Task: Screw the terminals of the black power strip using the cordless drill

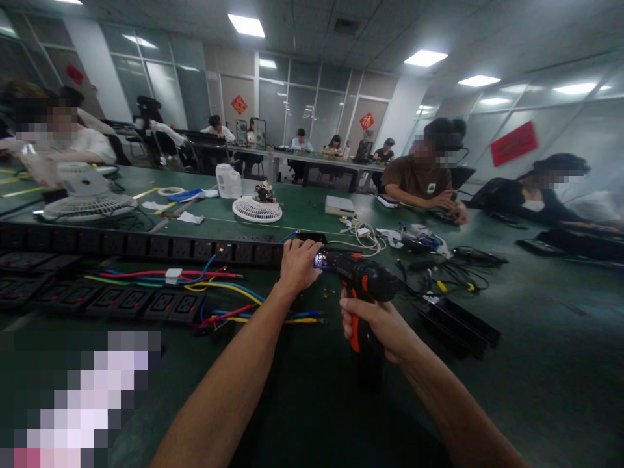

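In the head view, my right hand (373, 317) is wrapped round the grip of a black and orange cordless drill (363, 276). The drill points left, its lit front close to the end of a long black power strip (160, 246). My left hand (301, 265) curls over that end of the strip; its fingertips are partly hidden. Below lie the opened strip's black socket modules (146, 300) with red, blue and yellow wires (234, 289) running out to the right. A small black piece (312, 238) sits just behind my left hand.
Black channel pieces (458, 325) and a tangle of cables (439, 276) lie at the right. Farther back are a white fan guard (257, 209), a white fan (88, 192), a white jug-like part (229, 181) and a flat box (340, 205). Other people sit around the green table (550, 312).
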`<state>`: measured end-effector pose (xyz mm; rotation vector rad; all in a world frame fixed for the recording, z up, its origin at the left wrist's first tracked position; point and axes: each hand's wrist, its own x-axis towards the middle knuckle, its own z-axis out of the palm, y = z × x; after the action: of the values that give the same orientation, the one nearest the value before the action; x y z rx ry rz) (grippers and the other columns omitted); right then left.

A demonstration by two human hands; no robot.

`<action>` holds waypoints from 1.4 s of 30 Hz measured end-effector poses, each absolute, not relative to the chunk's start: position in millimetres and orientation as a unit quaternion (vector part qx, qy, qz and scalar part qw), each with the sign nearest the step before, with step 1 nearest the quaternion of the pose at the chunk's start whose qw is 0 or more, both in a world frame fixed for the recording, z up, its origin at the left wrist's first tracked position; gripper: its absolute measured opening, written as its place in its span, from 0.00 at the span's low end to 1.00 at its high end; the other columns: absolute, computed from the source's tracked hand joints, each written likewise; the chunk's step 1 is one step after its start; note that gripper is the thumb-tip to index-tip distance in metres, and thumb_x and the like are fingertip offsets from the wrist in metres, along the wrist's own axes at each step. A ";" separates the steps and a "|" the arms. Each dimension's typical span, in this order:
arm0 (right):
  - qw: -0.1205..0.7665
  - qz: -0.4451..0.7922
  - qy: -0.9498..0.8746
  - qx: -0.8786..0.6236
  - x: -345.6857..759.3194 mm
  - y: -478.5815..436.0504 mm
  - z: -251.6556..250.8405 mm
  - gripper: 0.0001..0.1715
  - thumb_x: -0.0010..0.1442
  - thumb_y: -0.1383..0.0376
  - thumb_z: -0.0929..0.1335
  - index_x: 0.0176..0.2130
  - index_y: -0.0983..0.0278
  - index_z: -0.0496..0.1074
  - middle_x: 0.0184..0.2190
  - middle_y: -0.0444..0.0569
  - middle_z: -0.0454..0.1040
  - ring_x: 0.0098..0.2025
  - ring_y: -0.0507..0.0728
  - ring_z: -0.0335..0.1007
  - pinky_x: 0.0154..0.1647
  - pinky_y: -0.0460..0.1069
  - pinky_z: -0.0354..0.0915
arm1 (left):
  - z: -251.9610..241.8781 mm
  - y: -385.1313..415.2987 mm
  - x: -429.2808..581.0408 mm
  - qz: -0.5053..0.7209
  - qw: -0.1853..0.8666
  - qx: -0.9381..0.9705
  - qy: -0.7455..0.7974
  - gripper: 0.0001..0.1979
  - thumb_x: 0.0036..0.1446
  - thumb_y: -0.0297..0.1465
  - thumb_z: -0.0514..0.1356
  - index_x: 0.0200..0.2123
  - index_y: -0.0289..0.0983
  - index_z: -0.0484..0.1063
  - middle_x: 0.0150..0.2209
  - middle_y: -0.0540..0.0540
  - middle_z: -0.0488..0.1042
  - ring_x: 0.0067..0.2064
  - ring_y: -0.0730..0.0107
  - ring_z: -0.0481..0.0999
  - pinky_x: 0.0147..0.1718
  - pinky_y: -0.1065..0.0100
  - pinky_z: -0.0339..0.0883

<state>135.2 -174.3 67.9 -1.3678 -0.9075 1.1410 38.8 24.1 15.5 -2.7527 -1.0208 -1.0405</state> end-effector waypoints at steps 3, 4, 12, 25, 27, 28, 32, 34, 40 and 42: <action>0.539 0.481 -0.379 -0.578 135.1 -173.9 67.3 0.23 0.50 0.54 0.79 0.38 0.63 0.71 0.22 0.39 0.71 0.21 0.52 0.69 0.21 0.48 0.67 | 15.4 23.8 38.7 -0.334 0.015 -0.884 -0.327 0.32 0.53 0.35 0.71 0.61 0.47 0.70 0.57 0.46 0.76 0.57 0.49 0.69 0.62 0.48 0.55; 0.540 0.481 -0.379 -0.578 135.0 -174.0 67.2 0.23 0.50 0.54 0.78 0.39 0.62 0.71 0.22 0.39 0.72 0.21 0.52 0.69 0.21 0.48 0.67 | 15.5 23.7 38.6 -0.334 0.015 -0.884 -0.327 0.32 0.53 0.35 0.71 0.61 0.47 0.70 0.57 0.46 0.76 0.57 0.49 0.69 0.62 0.48 0.54; 0.539 0.483 -0.384 -0.574 136.3 -174.9 67.3 0.22 0.51 0.56 0.78 0.40 0.62 0.70 0.23 0.38 0.71 0.21 0.51 0.69 0.21 0.48 0.67 | 15.7 23.8 38.1 -0.334 0.015 -0.884 -0.327 0.32 0.52 0.35 0.72 0.60 0.46 0.71 0.57 0.46 0.76 0.57 0.49 0.69 0.62 0.48 0.55; 0.539 0.483 -0.381 -0.576 135.9 -174.2 67.9 0.22 0.51 0.56 0.78 0.40 0.63 0.71 0.22 0.39 0.72 0.21 0.51 0.69 0.21 0.47 0.67 | 15.2 25.1 38.7 -0.332 0.013 -0.884 -0.329 0.33 0.52 0.35 0.72 0.61 0.47 0.70 0.58 0.46 0.76 0.57 0.49 0.69 0.62 0.47 0.54; 0.538 0.485 -0.382 -0.575 136.2 -173.8 67.9 0.21 0.51 0.56 0.78 0.39 0.63 0.71 0.22 0.39 0.71 0.21 0.51 0.69 0.21 0.47 0.67 | 14.6 25.4 39.0 -0.335 0.016 -0.883 -0.329 0.32 0.52 0.35 0.72 0.61 0.47 0.70 0.57 0.47 0.76 0.57 0.49 0.69 0.63 0.47 0.54; 0.538 0.486 -0.383 -0.573 136.4 -173.5 67.7 0.21 0.51 0.56 0.78 0.39 0.63 0.71 0.22 0.39 0.71 0.21 0.51 0.69 0.21 0.47 0.67 | 14.3 25.5 39.2 -0.337 0.018 -0.882 -0.329 0.32 0.52 0.35 0.72 0.61 0.47 0.71 0.57 0.46 0.76 0.57 0.49 0.69 0.63 0.47 0.54; 0.540 0.487 -0.383 -0.570 136.8 -173.1 66.8 0.21 0.50 0.57 0.79 0.38 0.63 0.71 0.22 0.39 0.71 0.21 0.51 0.69 0.21 0.47 0.67 | 13.2 26.0 39.5 -0.340 0.022 -0.881 -0.327 0.32 0.52 0.35 0.72 0.60 0.46 0.71 0.57 0.46 0.77 0.56 0.49 0.69 0.62 0.48 0.55; 0.541 0.485 -0.382 -0.571 136.8 -173.4 66.9 0.21 0.50 0.57 0.78 0.38 0.63 0.71 0.22 0.39 0.71 0.21 0.51 0.69 0.21 0.47 0.67 | 13.0 26.2 39.4 -0.341 0.023 -0.881 -0.326 0.32 0.52 0.35 0.72 0.60 0.46 0.71 0.57 0.46 0.77 0.56 0.50 0.70 0.62 0.48 0.55; 0.537 0.485 -0.385 -0.573 135.5 -173.4 68.4 0.20 0.52 0.56 0.78 0.38 0.63 0.71 0.22 0.39 0.71 0.22 0.52 0.69 0.22 0.48 0.67 | 14.0 25.8 39.3 -0.336 0.021 -0.882 -0.329 0.32 0.53 0.36 0.71 0.61 0.46 0.71 0.57 0.46 0.76 0.57 0.49 0.69 0.62 0.48 0.55; 0.537 0.484 -0.382 -0.576 134.9 -173.5 68.6 0.21 0.51 0.55 0.78 0.39 0.63 0.71 0.22 0.39 0.71 0.21 0.52 0.69 0.22 0.48 0.67 | 14.6 25.4 39.1 -0.332 0.018 -0.883 -0.331 0.32 0.53 0.36 0.71 0.61 0.46 0.71 0.57 0.46 0.76 0.57 0.49 0.69 0.62 0.48 0.55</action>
<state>134.9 -173.5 68.6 -1.3717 -0.9086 1.1519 39.1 25.4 14.6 -2.7432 -1.0280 -1.0308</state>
